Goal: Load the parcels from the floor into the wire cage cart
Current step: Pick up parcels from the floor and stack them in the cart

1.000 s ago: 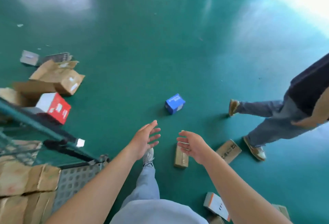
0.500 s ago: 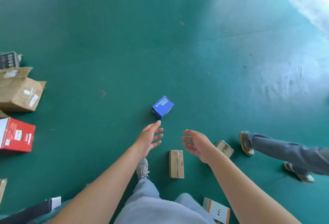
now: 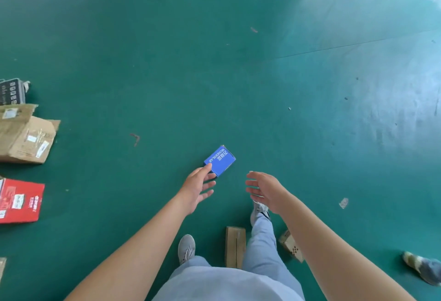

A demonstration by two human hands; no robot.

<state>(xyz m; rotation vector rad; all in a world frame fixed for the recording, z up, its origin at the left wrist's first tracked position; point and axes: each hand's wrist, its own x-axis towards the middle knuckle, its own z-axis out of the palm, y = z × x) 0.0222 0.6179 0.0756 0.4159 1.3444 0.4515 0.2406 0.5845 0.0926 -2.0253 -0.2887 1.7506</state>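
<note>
A small blue box [image 3: 220, 161] with white lettering lies on the green floor just ahead of me. My left hand [image 3: 196, 187] is stretched toward it with fingers straight, its fingertips overlapping the box's near left corner; whether they touch it I cannot tell. My right hand [image 3: 265, 189] hovers to the right of the box, fingers spread and holding nothing. A narrow brown taped parcel [image 3: 235, 245] lies between my feet. A small cardboard box [image 3: 290, 244] with dots sits behind my right leg. The wire cage cart is out of view.
At the left edge lie a red box [image 3: 20, 201], an opened brown carton [image 3: 23, 138] and a dark grey package [image 3: 12, 90]. Another person's shoe [image 3: 422, 268] shows at the bottom right. Green floor stretches ahead, with small scraps on it.
I have stepped forward and the cart has left the view. Both hands have come closer to the blue box. The other person has moved almost out of frame to the right.
</note>
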